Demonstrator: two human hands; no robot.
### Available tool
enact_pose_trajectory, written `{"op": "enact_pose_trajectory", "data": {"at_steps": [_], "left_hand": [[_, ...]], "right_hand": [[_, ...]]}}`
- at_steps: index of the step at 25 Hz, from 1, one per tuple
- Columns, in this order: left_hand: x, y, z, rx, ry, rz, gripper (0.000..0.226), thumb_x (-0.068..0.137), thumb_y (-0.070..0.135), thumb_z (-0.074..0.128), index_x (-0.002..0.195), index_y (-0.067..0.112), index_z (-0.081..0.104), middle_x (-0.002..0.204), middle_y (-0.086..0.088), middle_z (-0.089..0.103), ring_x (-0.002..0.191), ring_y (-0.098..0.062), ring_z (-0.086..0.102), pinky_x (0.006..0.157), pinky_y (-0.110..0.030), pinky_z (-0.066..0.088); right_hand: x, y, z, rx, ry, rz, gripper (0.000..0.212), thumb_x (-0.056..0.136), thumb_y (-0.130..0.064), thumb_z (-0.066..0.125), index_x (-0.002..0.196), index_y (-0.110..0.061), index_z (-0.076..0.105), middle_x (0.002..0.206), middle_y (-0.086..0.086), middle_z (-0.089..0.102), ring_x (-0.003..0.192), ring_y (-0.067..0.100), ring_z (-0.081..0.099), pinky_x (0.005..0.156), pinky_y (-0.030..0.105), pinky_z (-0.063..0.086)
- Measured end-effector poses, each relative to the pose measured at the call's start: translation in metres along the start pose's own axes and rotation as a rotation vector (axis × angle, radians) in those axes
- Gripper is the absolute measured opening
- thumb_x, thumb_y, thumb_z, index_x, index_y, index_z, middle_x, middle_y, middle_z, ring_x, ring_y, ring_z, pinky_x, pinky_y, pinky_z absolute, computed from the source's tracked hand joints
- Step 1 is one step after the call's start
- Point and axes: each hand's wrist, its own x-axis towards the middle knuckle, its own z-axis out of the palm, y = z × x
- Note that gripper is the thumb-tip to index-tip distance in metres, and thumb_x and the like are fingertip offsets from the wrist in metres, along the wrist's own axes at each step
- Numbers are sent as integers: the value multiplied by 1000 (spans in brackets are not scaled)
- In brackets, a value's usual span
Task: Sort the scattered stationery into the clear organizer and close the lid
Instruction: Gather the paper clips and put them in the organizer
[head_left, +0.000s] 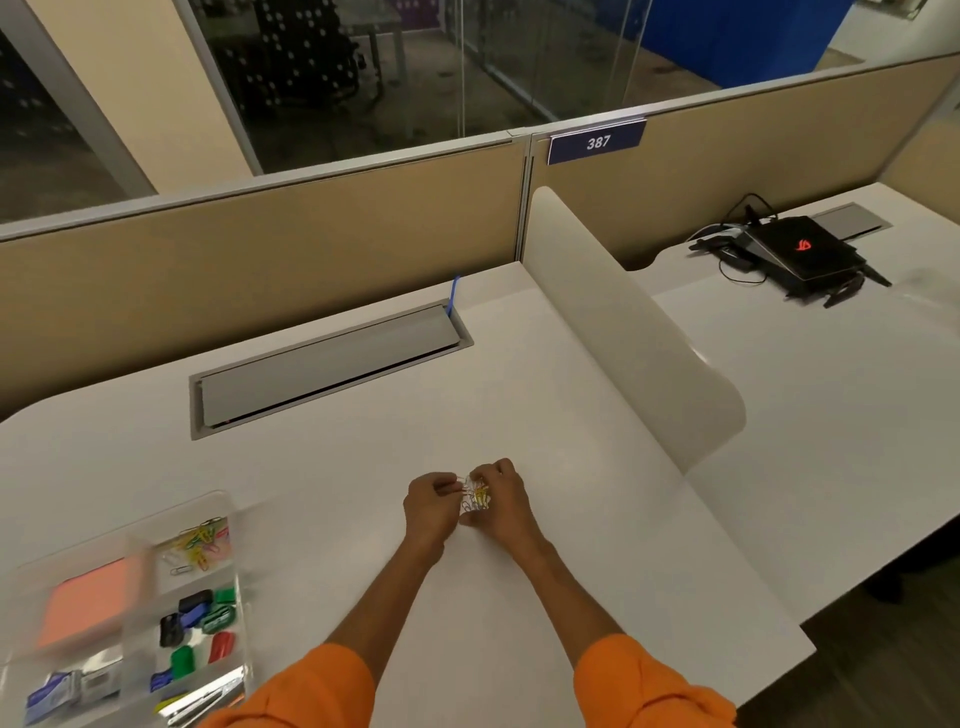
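Both hands meet at mid-desk: the left hand (430, 506) and right hand (500, 499) pinch a small tangle of coloured paper clips (476, 493) just above the desk (519, 374). The clear organizer (218, 506) sits well apart at near left, lid open, with clips already in its far compartment. Recommended: cup the bundle fully before carrying it, since loose clips may drop.

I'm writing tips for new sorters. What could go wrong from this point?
1. The left grip and right grip pinch a bunch of paper clips over the desk; pulling them apart could scatter some.
2. The clear organizer sits well off to the left, so loose clips may drop on the way to it.
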Motion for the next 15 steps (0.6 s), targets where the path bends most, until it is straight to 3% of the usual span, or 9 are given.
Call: {"op": "enact_pose_trajectory", "data": {"at_steps": [3, 5, 9, 11, 15], "left_hand": [[7, 2, -12, 397, 40, 334, 49, 70, -20, 56, 113, 1, 63, 114, -14, 64, 102, -24, 61, 82, -26, 50], [16, 5, -18, 602, -97, 434, 54, 69, -13, 65, 121, 3, 59, 124, -12, 56, 113, -27, 53, 88, -31, 49], [26, 19, -15, 858, -285, 420, 58, 67, 9, 82, 120, 8, 60, 123, -8, 51, 114, -25, 47, 89, -36, 48], [26, 21, -8, 896, -282, 447, 48, 70, 6, 77, 116, 7, 61, 120, -10, 51, 110, -27, 50, 87, -35, 47], [25, 21, -1, 906, -253, 471, 32, 78, 0, 63, 109, 3, 61, 112, -14, 53, 101, -29, 53, 85, -38, 46]], "right_hand": [[-2, 3, -3, -18, 31, 20, 68, 58, -17, 91, 117, -11, 59, 119, 5, 47, 108, 22, 53, 85, 31, 53], [-6, 5, -4, -55, 75, 75, 76, 56, -26, 92, 121, -11, 54, 120, 4, 45, 109, 20, 47, 84, 27, 50], [-12, 2, 5, -59, 78, 132, 71, 62, -23, 89, 121, -9, 52, 120, 6, 45, 109, 22, 48, 85, 27, 47], [-11, -2, 9, -12, 117, 151, 60, 67, -16, 85, 118, -8, 55, 118, 7, 47, 106, 22, 51, 83, 25, 47], [-8, -9, 16, 13, 155, 149, 31, 76, -11, 75, 103, -10, 59, 105, 4, 50, 87, 15, 50, 64, 16, 36]]}}
